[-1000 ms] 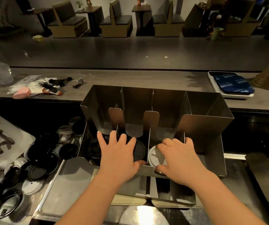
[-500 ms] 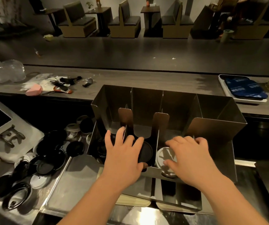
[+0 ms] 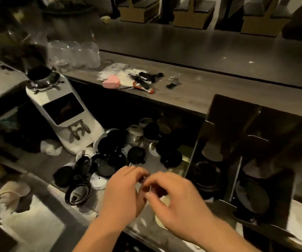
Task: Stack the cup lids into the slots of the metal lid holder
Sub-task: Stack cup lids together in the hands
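No text, label or number can be read.

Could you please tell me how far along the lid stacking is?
Done: a few black lids sit in slots of the metal holder. In hand: the left hand and right hand are close together beside the loose pile; blur hides whether they hold a lid. Left: most of it, since that pile is large.
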A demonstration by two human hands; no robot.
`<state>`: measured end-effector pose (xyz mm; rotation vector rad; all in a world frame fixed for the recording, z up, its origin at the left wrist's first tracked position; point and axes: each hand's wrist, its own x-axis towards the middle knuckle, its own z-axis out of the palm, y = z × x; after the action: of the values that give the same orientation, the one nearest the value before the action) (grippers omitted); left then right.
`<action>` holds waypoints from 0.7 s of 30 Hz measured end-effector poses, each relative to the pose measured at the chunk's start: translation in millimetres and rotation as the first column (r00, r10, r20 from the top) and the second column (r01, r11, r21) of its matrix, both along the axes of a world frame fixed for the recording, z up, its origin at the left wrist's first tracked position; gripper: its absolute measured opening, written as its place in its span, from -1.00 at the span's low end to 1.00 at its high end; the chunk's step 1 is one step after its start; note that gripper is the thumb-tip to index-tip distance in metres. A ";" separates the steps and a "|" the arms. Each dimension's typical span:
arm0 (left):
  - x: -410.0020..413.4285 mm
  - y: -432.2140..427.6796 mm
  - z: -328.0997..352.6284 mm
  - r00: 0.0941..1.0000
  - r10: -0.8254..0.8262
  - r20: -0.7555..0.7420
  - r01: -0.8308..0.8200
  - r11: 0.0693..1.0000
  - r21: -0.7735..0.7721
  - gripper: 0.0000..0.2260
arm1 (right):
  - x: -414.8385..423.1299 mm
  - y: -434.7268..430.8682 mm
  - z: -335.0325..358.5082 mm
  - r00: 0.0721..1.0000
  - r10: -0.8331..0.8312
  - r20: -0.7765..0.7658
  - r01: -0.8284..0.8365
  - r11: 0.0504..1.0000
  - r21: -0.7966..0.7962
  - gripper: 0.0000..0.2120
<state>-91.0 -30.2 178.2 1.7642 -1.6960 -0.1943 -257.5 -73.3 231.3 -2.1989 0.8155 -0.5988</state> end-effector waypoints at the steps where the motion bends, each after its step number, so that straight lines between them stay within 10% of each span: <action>1: 19.2 -2.8 -6.7 0.999 0.031 -0.014 -0.030 0.997 0.065 -0.94 | 24.4 -4.1 -14.3 0.999 0.004 -0.032 -0.002 0.998 0.066 -0.89; 8: 119.9 -89.2 -77.3 0.995 -0.016 0.098 -0.020 0.933 0.359 -0.89 | 146.0 -71.6 -126.8 0.876 -0.426 -0.226 0.471 0.857 0.211 -0.84; 15: 118.5 -188.7 -135.4 0.937 -0.299 0.182 0.168 0.841 0.514 -0.53 | 153.0 -127.4 -185.4 0.457 -0.645 -0.613 0.801 0.597 -0.032 -0.40; 21: 108.6 -273.7 -152.7 0.875 -0.394 0.280 0.149 0.771 0.619 -0.27 | 156.8 -175.6 -207.1 0.445 -0.577 -0.685 0.797 0.604 0.008 -0.32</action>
<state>17.7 -303.8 25.5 2.0728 -2.3931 -0.5796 -100.7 -248.9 24.2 -1.6313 2.1039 -0.0185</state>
